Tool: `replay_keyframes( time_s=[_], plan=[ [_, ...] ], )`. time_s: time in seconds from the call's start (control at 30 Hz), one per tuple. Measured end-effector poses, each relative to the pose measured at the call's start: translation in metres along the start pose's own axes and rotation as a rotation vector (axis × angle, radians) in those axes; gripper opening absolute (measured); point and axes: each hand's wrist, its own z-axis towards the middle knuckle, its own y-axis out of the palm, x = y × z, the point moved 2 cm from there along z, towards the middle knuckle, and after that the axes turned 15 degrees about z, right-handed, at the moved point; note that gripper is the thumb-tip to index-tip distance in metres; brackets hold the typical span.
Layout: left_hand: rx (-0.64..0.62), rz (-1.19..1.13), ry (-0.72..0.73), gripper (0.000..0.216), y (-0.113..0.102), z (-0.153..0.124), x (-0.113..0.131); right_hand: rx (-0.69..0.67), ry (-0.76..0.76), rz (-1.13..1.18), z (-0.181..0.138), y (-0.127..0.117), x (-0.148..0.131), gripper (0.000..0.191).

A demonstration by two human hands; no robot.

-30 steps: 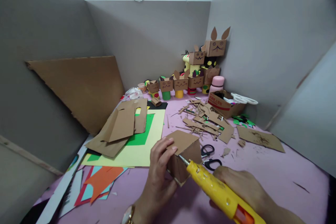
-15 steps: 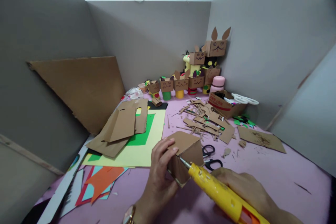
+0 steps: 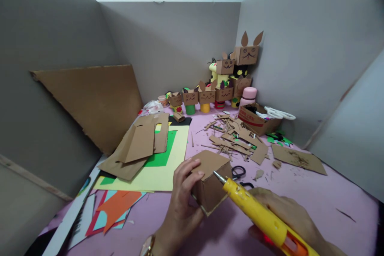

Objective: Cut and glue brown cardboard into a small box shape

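Observation:
A small cardboard box point(image 3: 212, 192) is held tilted in my left hand point(image 3: 184, 194), whose fingers lie over its top and left side. My right hand point(image 3: 288, 212) is wrapped round a yellow glue gun point(image 3: 255, 212). The gun's metal nozzle points up and left, at the box's upper front edge; whether it touches the cardboard I cannot tell. Behind the box lie black-handled scissors point(image 3: 239, 172), their blades hidden by the box. A watch point(image 3: 147, 245) is on my left wrist.
Cardboard scraps point(image 3: 237, 138) are heaped beyond the box. Several cardboard animal figures point(image 3: 207, 96) stand at the back, beside a pink bottle point(image 3: 249, 94) and an open carton point(image 3: 258, 122) of tools. To the left lie cardboard sheets point(image 3: 141, 142), yellow paper point(image 3: 162, 178) and orange paper point(image 3: 118, 204).
The glue gun and my right hand have shifted right, so the nozzle has moved along the box's edge towards its right corner. My left hand and the box have barely moved.

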Motion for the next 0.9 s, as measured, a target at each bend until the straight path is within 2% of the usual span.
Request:
replay_keyframes(
  time_s=[0.23,0.43,0.63,0.77,0.9],
  plan=[
    [0.014,-0.023,0.014,0.063,0.001,0.001,-0.001,0.003,0.006,0.023,-0.001,-0.002,0.000,0.021],
    [0.009,-0.042,-0.007,0.064,0.001,0.000,0.001,-0.110,-0.030,-0.054,0.001,-0.008,-0.003,0.014],
    [0.012,-0.044,-0.006,0.065,0.001,0.000,0.003,-0.112,-0.021,-0.041,0.000,-0.007,0.001,0.008],
    [0.005,-0.042,0.000,0.067,0.000,0.000,0.003,-0.097,-0.033,-0.008,-0.002,0.000,0.004,0.016],
    [0.005,-0.024,0.010,0.068,0.000,0.001,0.002,-0.098,-0.058,0.125,-0.006,0.007,0.007,0.026]
  ],
)
